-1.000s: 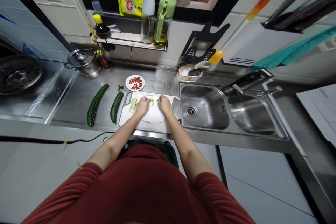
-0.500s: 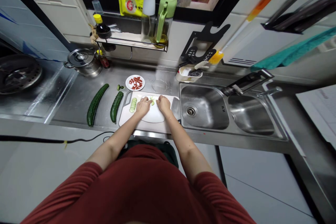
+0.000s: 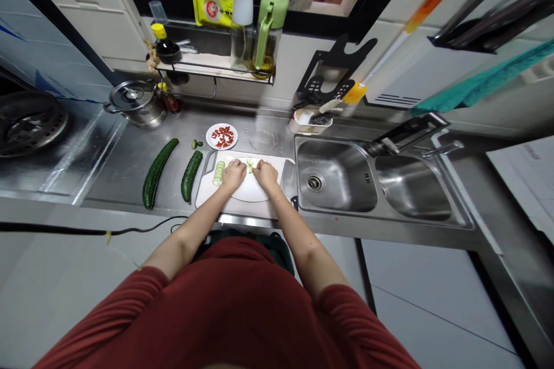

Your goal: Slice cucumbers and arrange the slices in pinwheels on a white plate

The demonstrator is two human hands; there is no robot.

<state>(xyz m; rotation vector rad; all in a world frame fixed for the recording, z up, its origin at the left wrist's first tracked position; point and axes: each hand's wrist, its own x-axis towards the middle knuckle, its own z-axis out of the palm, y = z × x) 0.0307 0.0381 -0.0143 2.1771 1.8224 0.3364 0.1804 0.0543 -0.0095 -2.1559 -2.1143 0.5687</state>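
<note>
On a cutting board (image 3: 203,197) lies a white plate (image 3: 251,192), with a few pale green cucumber slices (image 3: 250,165) near its far side. My left hand (image 3: 234,174) reaches over the plate's left part, its fingers closed at the left edge of these slices. From the right, my right hand (image 3: 265,173) meets the same slices with fingers pinched together. What each fingertip holds is small and partly hidden. A row of overlapping cucumber slices (image 3: 219,173) rests on the board, left of my left hand.
Two whole-looking cucumbers, a long one (image 3: 159,174) and a shorter one (image 3: 191,176), lie left of the board. Behind it are cucumber ends (image 3: 197,143) and a small plate (image 3: 210,139) of red pieces. A double sink (image 3: 337,176) is at right, a lidded pot (image 3: 147,110) back left.
My right hand has shifted left to the slices on the plate, and its fingertips now touch them. My left hand has drawn slightly left. The slices sit in a slightly different arrangement.
</note>
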